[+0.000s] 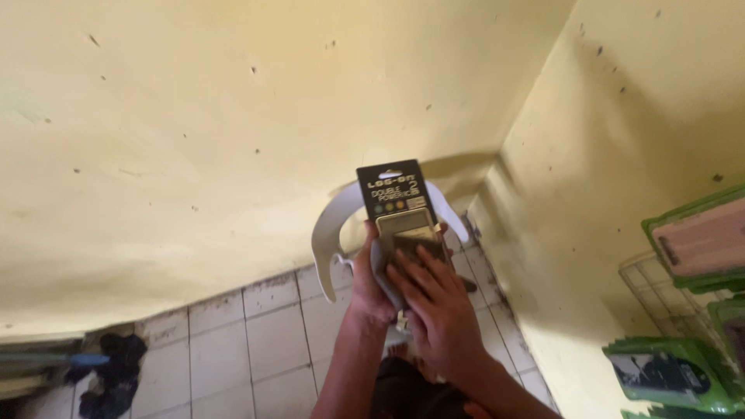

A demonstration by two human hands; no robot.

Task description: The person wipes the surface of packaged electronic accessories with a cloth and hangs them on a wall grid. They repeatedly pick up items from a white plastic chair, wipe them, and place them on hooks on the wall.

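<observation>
A big yellow wall (194,132) fills most of the frame. Lower down is the white tile floor (256,349). A white plastic chair (330,233) stands in the middle. The left hand (369,283) is closed around a dark hanging pack (400,206) and a grey cloth (382,271), mid-frame. The right hand (434,306) lies flat and open on the pack's front. I think a hard push could knock the pack loose onto the tiles.

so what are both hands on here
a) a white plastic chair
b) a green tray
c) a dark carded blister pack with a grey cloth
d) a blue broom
c: the left hand grips the dark blister pack and a grey cloth, while the right hand lies flat on its front.
</observation>
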